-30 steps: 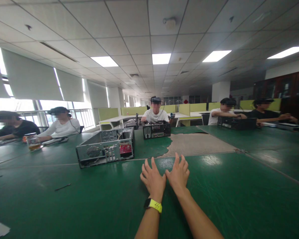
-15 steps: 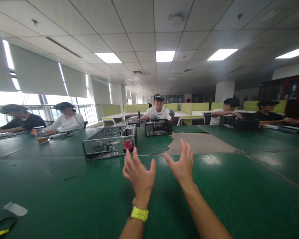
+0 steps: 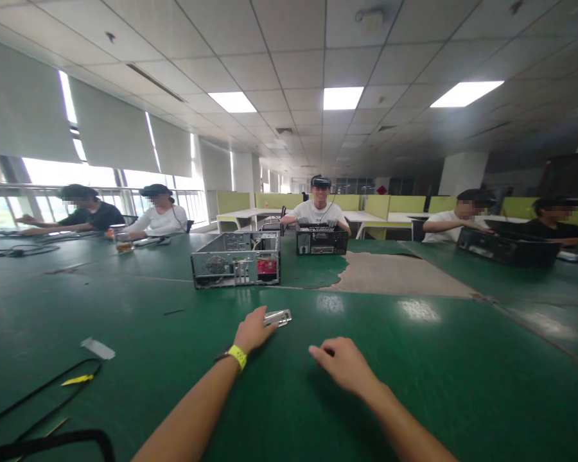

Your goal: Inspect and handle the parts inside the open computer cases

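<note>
My left hand (image 3: 251, 332), with a yellow-green watch strap on the wrist, reaches forward on the green table (image 3: 443, 378). Its fingertips close on the near end of a small silver metal bracket (image 3: 280, 316) that lies flat on the table. My right hand (image 3: 343, 364) rests low over the table a little to the right, fingers loosely curled, holding nothing. An open grey computer case (image 3: 236, 266) stands behind the bracket, about an arm's length farther away.
A black computer case (image 3: 322, 240) stands before a seated person across the table, and another black case (image 3: 508, 250) at the right. Black cables (image 3: 38, 398), a paper scrap (image 3: 97, 348) and a glass (image 3: 123, 242) lie left. A worn bare patch (image 3: 395, 273) marks the table.
Both hands were raised with fingers spread; now they are lowered. The left hand has gone forward onto the metal bracket. My view has turned left.
</note>
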`<state>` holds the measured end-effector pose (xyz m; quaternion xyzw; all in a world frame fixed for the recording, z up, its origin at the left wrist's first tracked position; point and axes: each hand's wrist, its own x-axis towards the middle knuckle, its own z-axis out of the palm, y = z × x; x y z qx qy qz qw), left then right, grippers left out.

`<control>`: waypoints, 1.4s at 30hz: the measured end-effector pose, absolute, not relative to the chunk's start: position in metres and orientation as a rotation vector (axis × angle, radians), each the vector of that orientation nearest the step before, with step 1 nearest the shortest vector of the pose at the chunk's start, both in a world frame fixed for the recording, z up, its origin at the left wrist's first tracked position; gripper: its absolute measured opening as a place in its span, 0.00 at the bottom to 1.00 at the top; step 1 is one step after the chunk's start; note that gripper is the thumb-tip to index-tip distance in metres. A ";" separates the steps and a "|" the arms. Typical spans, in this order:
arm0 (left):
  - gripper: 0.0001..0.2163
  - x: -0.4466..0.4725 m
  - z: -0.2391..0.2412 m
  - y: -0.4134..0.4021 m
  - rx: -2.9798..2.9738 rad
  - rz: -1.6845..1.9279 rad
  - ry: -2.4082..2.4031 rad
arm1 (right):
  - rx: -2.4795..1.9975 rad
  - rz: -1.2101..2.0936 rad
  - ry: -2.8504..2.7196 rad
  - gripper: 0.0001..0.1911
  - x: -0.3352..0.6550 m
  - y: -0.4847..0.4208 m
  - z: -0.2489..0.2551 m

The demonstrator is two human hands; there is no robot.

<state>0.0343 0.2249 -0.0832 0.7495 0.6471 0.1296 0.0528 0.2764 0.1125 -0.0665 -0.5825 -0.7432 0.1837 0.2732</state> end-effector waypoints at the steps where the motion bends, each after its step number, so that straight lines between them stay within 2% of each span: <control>1: 0.29 0.043 -0.081 0.239 2.293 0.355 1.944 | -1.543 0.495 -2.011 0.24 0.273 0.106 -0.066; 7: 0.24 0.057 -0.069 0.289 2.254 0.217 1.849 | -1.586 0.584 -1.961 0.16 0.294 0.084 -0.068; 11: 0.11 0.061 -0.060 0.268 2.165 0.178 1.648 | -1.602 0.594 -1.913 0.15 0.311 0.081 -0.073; 14: 0.13 0.065 -0.033 0.249 2.019 0.130 1.509 | -1.546 0.658 -1.926 0.15 0.311 0.080 -0.079; 16: 0.15 0.066 0.001 0.249 1.939 0.240 1.510 | -1.515 0.699 -1.933 0.15 0.307 0.080 -0.082; 20: 0.17 0.060 0.080 0.278 1.858 0.801 1.669 | -1.475 0.695 -1.930 0.14 0.298 0.083 -0.080; 22: 0.18 0.059 0.099 0.286 1.826 1.003 1.740 | -1.464 0.695 -1.913 0.14 0.294 0.085 -0.077; 24: 0.19 0.061 0.092 0.280 1.830 1.085 1.756 | -1.450 0.707 -1.902 0.15 0.291 0.085 -0.075; 26: 0.17 0.067 0.062 0.261 1.872 1.037 1.693 | -1.438 0.720 -1.914 0.15 0.288 0.085 -0.074; 27: 0.16 0.071 0.042 0.249 1.913 0.911 1.616 | -1.441 0.731 -1.934 0.15 0.288 0.084 -0.074; 29: 0.16 0.082 0.004 0.229 2.038 0.432 1.356 | -1.492 0.743 -2.000 0.14 0.289 0.084 -0.072; 31: 0.20 0.095 -0.021 0.219 2.207 0.073 1.138 | -1.609 0.654 -2.048 0.13 0.296 0.087 -0.067; 32: 0.23 0.102 -0.025 0.218 2.306 0.030 1.104 | -1.670 0.546 -2.047 0.13 0.301 0.091 -0.062; 33: 0.27 0.108 -0.025 0.220 2.411 0.113 1.144 | -1.716 0.401 -2.028 0.13 0.307 0.097 -0.056; 35: 0.32 0.120 -0.013 0.226 2.539 0.520 1.379 | -1.753 0.096 -1.957 0.17 0.321 0.114 -0.042; 38: 0.32 0.131 0.012 0.234 2.641 0.910 1.642 | -1.782 -0.215 -1.882 0.27 0.341 0.152 -0.021; 42: 0.29 0.137 0.008 0.223 2.698 0.873 1.756 | -1.858 -0.381 -1.921 0.32 0.356 0.214 -0.003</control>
